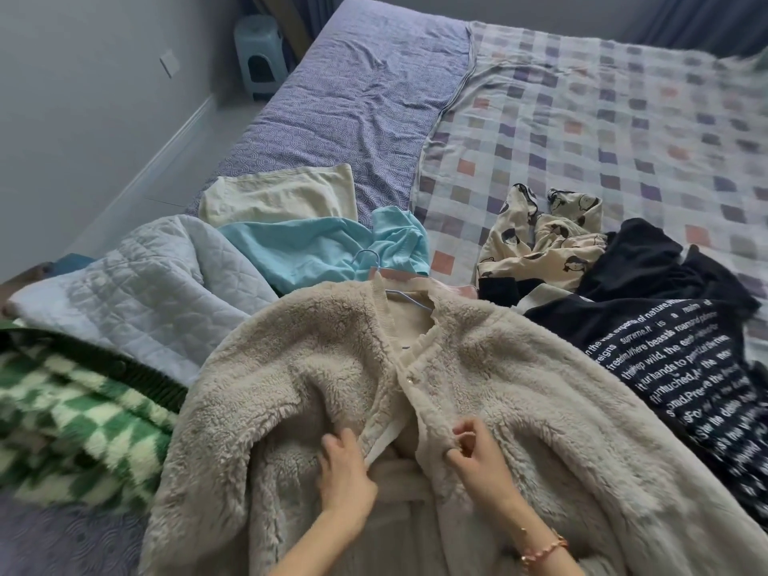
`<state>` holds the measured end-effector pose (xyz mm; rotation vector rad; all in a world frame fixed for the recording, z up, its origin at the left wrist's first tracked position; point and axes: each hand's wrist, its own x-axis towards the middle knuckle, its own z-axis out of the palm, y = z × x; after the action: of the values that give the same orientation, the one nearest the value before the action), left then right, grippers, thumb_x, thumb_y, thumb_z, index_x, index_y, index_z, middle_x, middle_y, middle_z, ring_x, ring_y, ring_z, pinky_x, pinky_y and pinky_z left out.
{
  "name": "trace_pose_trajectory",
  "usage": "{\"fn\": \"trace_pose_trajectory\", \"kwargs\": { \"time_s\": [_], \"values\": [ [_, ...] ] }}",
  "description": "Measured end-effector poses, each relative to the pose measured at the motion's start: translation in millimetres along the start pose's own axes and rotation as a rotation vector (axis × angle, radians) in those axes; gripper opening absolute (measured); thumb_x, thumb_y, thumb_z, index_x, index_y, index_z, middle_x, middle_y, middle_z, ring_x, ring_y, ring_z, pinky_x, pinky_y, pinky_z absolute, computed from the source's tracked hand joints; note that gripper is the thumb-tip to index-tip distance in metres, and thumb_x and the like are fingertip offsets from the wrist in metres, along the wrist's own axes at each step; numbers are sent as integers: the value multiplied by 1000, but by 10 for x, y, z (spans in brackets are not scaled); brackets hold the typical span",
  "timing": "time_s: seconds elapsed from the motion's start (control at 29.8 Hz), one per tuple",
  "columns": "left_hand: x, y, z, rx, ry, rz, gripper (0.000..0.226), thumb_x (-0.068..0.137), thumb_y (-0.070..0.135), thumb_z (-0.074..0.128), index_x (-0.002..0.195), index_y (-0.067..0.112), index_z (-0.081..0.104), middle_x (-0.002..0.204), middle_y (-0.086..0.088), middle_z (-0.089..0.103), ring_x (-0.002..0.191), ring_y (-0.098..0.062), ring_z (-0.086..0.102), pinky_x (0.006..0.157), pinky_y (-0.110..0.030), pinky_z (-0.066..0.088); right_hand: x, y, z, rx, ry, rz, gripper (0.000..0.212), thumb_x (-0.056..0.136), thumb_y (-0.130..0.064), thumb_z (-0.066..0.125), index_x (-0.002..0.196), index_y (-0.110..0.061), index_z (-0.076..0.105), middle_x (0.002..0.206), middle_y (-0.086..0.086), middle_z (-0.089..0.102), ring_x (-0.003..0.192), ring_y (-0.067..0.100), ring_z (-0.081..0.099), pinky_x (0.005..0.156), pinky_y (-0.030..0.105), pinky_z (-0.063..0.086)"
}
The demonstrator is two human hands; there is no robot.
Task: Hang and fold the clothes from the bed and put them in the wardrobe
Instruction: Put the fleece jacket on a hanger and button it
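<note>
A cream fleece jacket (pixel 316 367) lies face up on the bed in front of me, with a blue hanger (pixel 409 297) inside its collar. My left hand (pixel 345 476) pinches the left front edge of the jacket. The right front edge, at a button, is pinched by my right hand (pixel 478 459). One button higher up is fastened. Around it lie a green checked cardigan (pixel 66 417), a white quilted jacket (pixel 158 293), a light blue top (pixel 307 251) with a hanger hook, a cream folded garment (pixel 278 197), a penguin-print garment (pixel 544 243) and a black garment with white text (pixel 673 367).
The bed carries a purple patterned sheet (pixel 365 93) on the left and a checked blanket (pixel 623 118) on the right. A blue plastic stool (pixel 259 56) stands on the floor by the wall at the far left. No wardrobe is in view.
</note>
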<state>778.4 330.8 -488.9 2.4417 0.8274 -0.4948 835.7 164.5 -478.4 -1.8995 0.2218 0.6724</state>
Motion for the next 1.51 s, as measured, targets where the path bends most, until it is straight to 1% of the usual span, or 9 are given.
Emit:
{"fn": "trace_pose_trajectory", "kwargs": {
  "time_s": [0.13, 0.3, 0.44, 0.6, 0.91, 1.07, 1.21, 1.34, 1.51],
  "values": [
    [-256, 75, 135, 3, 25, 588, 59, 44, 14, 69, 97, 20, 45, 94, -3, 55, 88, -18, 45, 78, -30, 37, -153, -75, -158, 243, -94, 4, 30, 79, 23, 50, 78, -7, 48, 58, 3, 50, 47, 2, 46, 47, 13, 36],
    [-428, 383, 105, -695, -463, 200, 46, 62, 36, 52, 106, 24, 58, 108, 2, 67, 107, -11, 60, 97, -29, 46, -283, -200, -255, 138, -92, -73, 27, 81, 18, 54, 79, -9, 51, 63, 3, 53, 50, -2, 49, 50, 12, 38],
    [-442, 293, 127, -790, -480, 132, 49, 53, 44, 60, 92, 16, 65, 93, -3, 70, 89, -16, 64, 87, -34, 49, -320, -193, -257, -13, 27, -135, 20, 84, 4, 60, 81, -15, 53, 72, 1, 59, 62, 8, 52, 59, 21, 41],
    [-578, 116, 164, -1100, -571, -100, 32, 54, 8, 66, 86, 6, 62, 68, 1, 72, 62, -9, 67, 64, -26, 55, -558, -128, -170, -132, -33, -246, 28, 83, 5, 58, 75, -22, 57, 76, -3, 60, 70, 4, 55, 68, 18, 43],
    [-780, 144, 272, -859, -128, -18, 26, 79, -10, 62, 68, 12, 54, 64, 0, 58, 58, -6, 51, 58, -16, 41, -876, 177, 5, -885, 11, -681, 20, 77, -33, 48, 63, -23, 58, 66, -3, 47, 54, 16, 49, 48, 24, 28],
    [-765, 157, 291, -875, -133, -58, 23, 85, -5, 61, 68, 10, 57, 60, 3, 57, 52, 0, 51, 55, -13, 41, -737, 300, -13, -828, -22, -534, 19, 78, -38, 44, 69, -23, 52, 66, -12, 29, 48, 14, 48, 48, 21, 22],
    [-589, 88, 318, -1125, -175, -482, 6, 93, 6, 52, 92, 4, 57, 84, -16, 65, 64, -21, 65, 51, -27, 55, -681, 297, -46, -727, 13, -329, 29, 92, -27, 40, 111, -21, 62, 95, 0, 47, 93, 24, 57, 72, 30, 40],
    [-185, -31, 809, -1042, -151, -524, 61, 58, 47, 71, 100, 4, 61, 100, -19, 68, 93, -31, 65, 87, -48, 52, -650, 309, 6, -628, -2, -355, 25, 94, -19, 48, 114, -15, 62, 92, -5, 38, 86, 16, 54, 73, 24, 37],
    [-253, 546, 319, -962, -5, -593, 49, 80, 37, 69, 102, -5, 60, 108, -19, 64, 102, -31, 61, 81, -31, 46, -638, 248, -4, -521, 55, -339, 31, 93, -23, 46, 115, -14, 65, 80, -16, 33, 78, 3, 43, 68, 15, 33]
  ]
}}
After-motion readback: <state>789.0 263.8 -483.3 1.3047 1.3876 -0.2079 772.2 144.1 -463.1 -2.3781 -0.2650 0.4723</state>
